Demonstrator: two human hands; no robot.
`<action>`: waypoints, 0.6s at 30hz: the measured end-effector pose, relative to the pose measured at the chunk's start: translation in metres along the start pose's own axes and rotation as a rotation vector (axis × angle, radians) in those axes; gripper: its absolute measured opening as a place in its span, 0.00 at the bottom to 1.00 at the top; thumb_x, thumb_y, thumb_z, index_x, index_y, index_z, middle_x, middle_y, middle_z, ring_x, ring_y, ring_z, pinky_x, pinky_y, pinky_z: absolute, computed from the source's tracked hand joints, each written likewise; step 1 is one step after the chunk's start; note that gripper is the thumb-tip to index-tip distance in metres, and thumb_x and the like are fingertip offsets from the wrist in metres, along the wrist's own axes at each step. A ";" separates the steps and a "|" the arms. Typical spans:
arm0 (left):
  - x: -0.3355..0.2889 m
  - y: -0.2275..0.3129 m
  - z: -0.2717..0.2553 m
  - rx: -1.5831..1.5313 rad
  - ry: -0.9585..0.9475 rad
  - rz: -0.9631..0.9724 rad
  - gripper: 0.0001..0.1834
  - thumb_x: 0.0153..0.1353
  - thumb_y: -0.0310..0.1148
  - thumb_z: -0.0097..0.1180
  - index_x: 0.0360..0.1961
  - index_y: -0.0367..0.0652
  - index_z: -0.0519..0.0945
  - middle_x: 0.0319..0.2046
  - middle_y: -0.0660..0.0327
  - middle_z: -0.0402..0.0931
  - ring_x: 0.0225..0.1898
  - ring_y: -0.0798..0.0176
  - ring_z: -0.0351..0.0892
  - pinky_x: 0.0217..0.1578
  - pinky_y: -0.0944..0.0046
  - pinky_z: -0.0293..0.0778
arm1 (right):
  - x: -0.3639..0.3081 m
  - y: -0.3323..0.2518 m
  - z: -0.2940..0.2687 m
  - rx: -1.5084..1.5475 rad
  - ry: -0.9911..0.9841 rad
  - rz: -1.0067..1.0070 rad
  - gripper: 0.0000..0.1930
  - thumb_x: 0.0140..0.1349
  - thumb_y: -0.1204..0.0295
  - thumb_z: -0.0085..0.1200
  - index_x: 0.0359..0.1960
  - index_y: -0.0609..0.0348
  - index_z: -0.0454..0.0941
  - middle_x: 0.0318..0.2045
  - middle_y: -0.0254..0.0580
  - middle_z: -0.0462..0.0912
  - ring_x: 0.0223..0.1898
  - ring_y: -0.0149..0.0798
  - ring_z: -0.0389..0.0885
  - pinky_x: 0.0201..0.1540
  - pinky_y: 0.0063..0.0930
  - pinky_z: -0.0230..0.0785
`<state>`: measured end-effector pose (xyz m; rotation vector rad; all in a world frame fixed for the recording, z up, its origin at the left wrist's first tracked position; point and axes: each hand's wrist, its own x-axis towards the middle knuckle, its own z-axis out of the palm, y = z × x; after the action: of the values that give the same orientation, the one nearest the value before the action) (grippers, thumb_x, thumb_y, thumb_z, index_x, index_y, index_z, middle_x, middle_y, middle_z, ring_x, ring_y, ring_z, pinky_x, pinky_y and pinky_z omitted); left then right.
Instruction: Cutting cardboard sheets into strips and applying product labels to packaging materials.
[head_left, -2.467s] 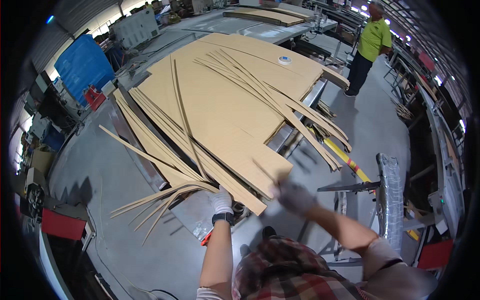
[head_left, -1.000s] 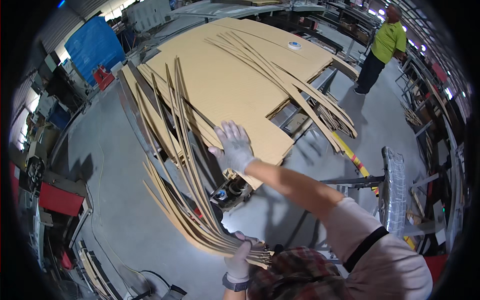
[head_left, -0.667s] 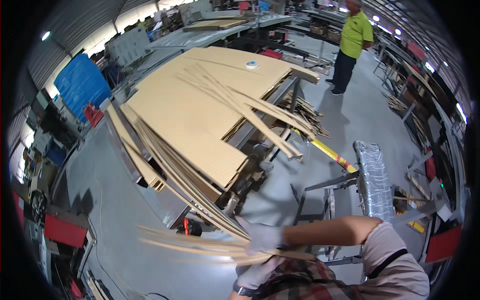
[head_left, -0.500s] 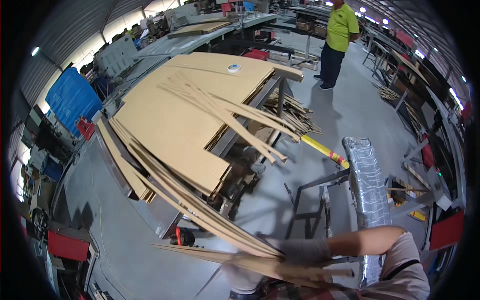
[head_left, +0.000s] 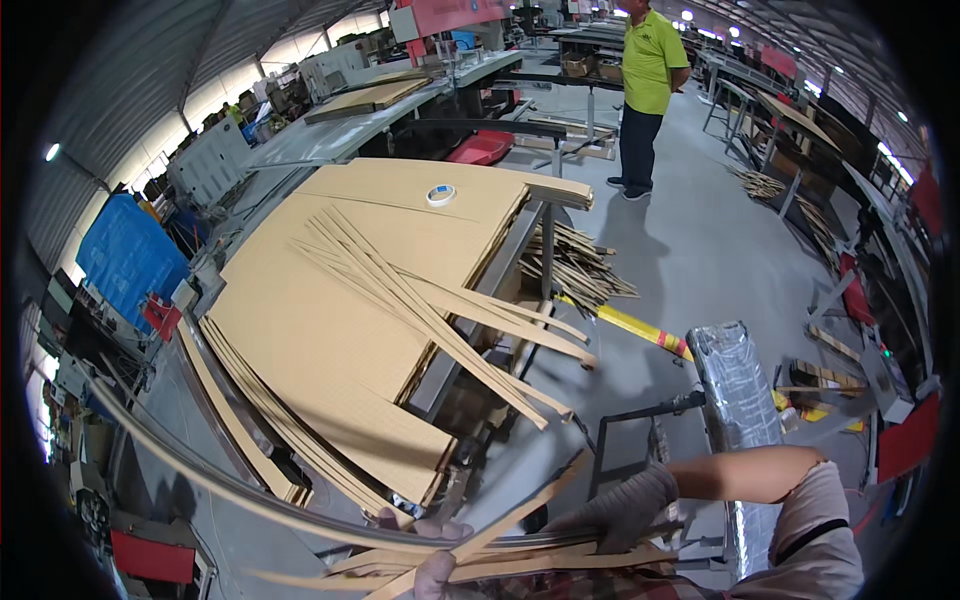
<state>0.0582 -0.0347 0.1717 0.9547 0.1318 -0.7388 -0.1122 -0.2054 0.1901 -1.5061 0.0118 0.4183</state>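
In the head view, a bundle of tan strips (head_left: pixel 500 557) is lying across both hands at six o'clock, close to the person's body. The left hand (head_left: pixel 433 573) is grasping the bundle, its thumb showing on the near side and its fingers on the far side. The gloved right hand (head_left: pixel 622 507), at five o'clock, is draping its fingers down over the strips; its fingertips are hidden, so I cannot tell whether it is clenching them. One crossing strip is angling up between the hands, and a longer bowed strip (head_left: pixel 232 492) is sweeping in from between eight and nine o'clock.

The stacked tan boards (head_left: pixel 290 290) are spreading toward nine o'clock, with loose strips (head_left: pixel 385 283) fanning over them and overhanging the edge nearest the centre.

The held strips are probably light, springy lengthwise and liable to crease or splay. Their free ends are spreading, so holding near mid-length with hands apart, fingers fully around, seems surest.
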 end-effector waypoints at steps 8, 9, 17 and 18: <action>0.056 0.048 0.204 0.302 -0.501 0.508 0.12 0.50 0.27 0.49 0.37 0.34 0.73 0.38 0.55 0.74 0.35 0.59 0.75 0.37 0.62 0.73 | 0.044 -0.004 -0.107 0.276 0.055 -0.160 0.25 0.58 0.64 0.58 0.53 0.63 0.66 0.41 0.39 0.78 0.43 0.29 0.75 0.44 0.22 0.70; 0.087 0.045 0.229 0.385 -0.498 0.463 0.06 0.49 0.25 0.48 0.29 0.35 0.74 0.34 0.56 0.74 0.32 0.62 0.75 0.33 0.64 0.72 | 0.048 -0.010 -0.117 0.176 0.215 -0.196 0.22 0.58 0.64 0.58 0.50 0.62 0.67 0.38 0.38 0.78 0.40 0.27 0.76 0.38 0.21 0.72; 0.397 0.034 0.146 1.081 -0.218 0.095 0.07 0.54 0.34 0.47 0.26 0.42 0.72 0.20 0.62 0.69 0.24 0.61 0.73 0.26 0.58 0.72 | 0.059 0.128 -0.102 -0.054 0.962 -0.316 0.18 0.63 0.63 0.51 0.49 0.60 0.69 0.39 0.45 0.79 0.39 0.42 0.79 0.41 0.34 0.72; 0.431 0.043 0.128 1.136 -0.212 0.074 0.08 0.54 0.35 0.48 0.27 0.42 0.72 0.22 0.61 0.69 0.25 0.60 0.73 0.28 0.59 0.73 | 0.047 0.176 -0.088 0.020 1.137 -0.346 0.16 0.63 0.63 0.50 0.49 0.59 0.71 0.40 0.47 0.79 0.39 0.44 0.79 0.42 0.34 0.72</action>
<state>0.3821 -0.3409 0.0987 1.9249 -0.5705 -0.8347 -0.0948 -0.2769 0.0019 -1.5100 0.6330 -0.7419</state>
